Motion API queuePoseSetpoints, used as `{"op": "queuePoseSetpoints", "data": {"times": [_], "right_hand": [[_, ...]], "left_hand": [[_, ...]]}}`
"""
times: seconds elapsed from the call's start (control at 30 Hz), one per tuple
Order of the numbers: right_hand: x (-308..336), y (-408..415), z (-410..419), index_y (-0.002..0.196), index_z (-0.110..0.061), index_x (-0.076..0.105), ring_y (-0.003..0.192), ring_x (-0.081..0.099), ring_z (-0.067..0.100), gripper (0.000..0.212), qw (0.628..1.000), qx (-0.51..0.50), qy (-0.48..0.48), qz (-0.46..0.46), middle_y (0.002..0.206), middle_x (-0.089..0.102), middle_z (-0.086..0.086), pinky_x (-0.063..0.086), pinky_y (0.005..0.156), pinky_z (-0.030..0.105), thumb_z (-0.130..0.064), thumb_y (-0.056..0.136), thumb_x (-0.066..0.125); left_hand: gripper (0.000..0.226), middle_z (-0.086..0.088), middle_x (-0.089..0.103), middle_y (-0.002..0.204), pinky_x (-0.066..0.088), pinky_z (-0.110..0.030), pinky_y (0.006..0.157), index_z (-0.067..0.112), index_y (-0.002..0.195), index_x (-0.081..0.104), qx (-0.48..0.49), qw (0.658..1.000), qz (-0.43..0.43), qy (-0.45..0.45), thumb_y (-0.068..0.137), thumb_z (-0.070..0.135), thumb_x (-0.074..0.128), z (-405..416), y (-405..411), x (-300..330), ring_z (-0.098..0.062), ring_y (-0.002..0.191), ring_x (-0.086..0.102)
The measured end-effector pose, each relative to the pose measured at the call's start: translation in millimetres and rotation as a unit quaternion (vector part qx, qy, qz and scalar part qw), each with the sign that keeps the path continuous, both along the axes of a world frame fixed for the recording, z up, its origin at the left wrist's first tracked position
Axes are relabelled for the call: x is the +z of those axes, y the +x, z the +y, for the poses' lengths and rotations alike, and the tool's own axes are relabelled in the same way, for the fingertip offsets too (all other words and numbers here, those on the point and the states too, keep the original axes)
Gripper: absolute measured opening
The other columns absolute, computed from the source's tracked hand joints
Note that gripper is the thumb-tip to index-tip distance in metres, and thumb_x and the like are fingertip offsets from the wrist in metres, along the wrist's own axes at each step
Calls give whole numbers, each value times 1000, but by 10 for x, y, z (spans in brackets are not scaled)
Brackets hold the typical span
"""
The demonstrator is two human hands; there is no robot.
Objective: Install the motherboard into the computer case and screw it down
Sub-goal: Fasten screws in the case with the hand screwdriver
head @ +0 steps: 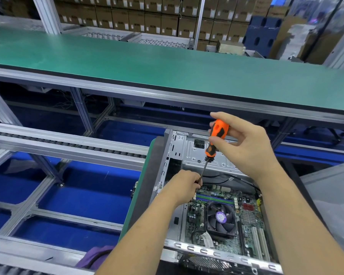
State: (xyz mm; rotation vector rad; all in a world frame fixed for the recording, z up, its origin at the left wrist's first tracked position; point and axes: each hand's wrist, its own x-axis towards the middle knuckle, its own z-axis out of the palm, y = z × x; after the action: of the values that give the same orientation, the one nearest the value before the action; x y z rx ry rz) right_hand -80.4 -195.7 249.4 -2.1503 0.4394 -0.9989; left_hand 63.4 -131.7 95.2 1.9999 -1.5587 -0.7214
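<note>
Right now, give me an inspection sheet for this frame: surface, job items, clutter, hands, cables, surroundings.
Surface: green mat under the case; only its edge shows.
Job's things: motherboard lies inside the open computer case; CPU fan sits on it. Orange screwdriver stands tilted, tip down at the board's far left corner; the screw is hidden.
Clutter: purple cloth by the near rail.
Hands: right hand grips the screwdriver handle; left hand pinches the shaft near the tip.
Cables: black cable runs across the case above the board.
Surroundings: long green bench, roller conveyor, stacked cartons behind.
</note>
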Motion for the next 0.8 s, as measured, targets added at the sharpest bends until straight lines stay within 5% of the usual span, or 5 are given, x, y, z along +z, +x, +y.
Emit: {"op": "queuePoseSetpoints", "data": {"times": [0.23,0.33,0.43,0.67,0.8], "right_hand": [[-31,-6,-23,124,-36,67,92,67,14,49,997,-56,-52,-14,96,69,-2,52,89,17,-12,84,82],[-34,-34,-22,127,-46,62,104,70,15,57,999,-11,15,-33,110,73,2,55,91,23,-5,90,74],[-37,-27,-50,119,-40,66,87,69,12,48,997,-61,-37,-31,94,71,-1,54,85,21,-11,83,82],[-23,-44,-84,121,-45,64,92,72,14,56,999,-27,-34,-6,96,71,0,56,91,25,-4,85,79],[-40,-24,-61,124,-52,62,99,69,12,65,1000,-11,-15,-4,104,69,-6,57,87,23,-3,86,78]], "left_hand": [[17,-5,69,104,54,-36,88,13,96,69,-8,1000,15,2,99,9,52,9,-4,1,-21,95,63],[19,-6,68,104,54,-38,88,16,92,66,-9,1000,9,1,99,8,50,7,-9,6,-23,95,63],[21,-6,67,105,54,-39,87,19,90,64,-8,1000,6,4,100,8,49,5,-8,12,-23,94,62],[15,-4,66,109,54,-36,88,16,99,67,-6,1000,13,-5,99,11,53,9,-3,-5,-21,97,63],[14,1,64,97,48,-29,73,15,99,69,7,1000,8,-11,99,13,55,-10,6,-19,-11,77,58]]}}
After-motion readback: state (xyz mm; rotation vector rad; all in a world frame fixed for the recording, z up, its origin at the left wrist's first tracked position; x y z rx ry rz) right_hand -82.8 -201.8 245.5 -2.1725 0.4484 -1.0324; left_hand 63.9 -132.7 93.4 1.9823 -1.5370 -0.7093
